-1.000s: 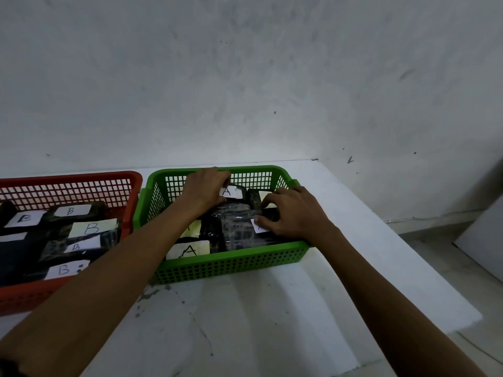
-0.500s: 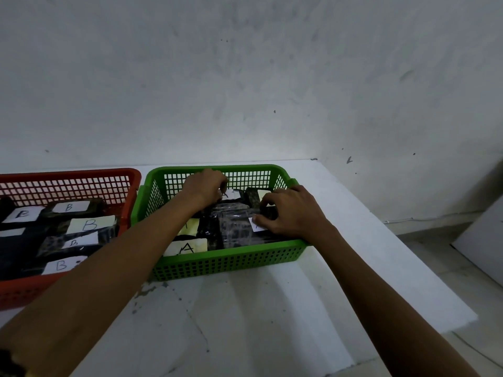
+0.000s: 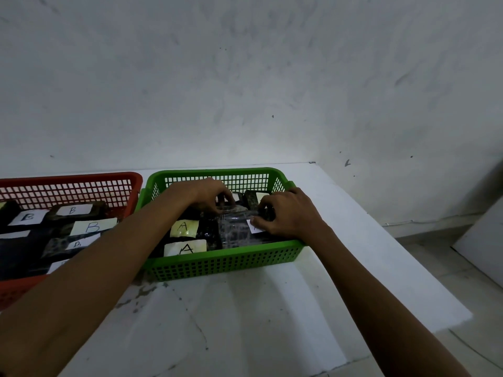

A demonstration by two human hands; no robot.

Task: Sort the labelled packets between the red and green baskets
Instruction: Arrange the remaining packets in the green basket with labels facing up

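A dark packet (image 3: 239,227) inside the crowded green basket (image 3: 226,263) is pinched by left hand (image 3: 209,195) and right hand (image 3: 288,213); the red basket (image 3: 70,179) touches its left rim, with bare bench (image 3: 231,322) in front.

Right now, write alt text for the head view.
Both bare hands, left hand and right hand, press on a dark plastic-wrapped packet inside the green basket, among packets labelled A. Beside it, the red basket holds packets labelled B on a white table.

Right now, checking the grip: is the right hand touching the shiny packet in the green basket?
Touching. The head view shows the right hand fingertips on the shiny packet.
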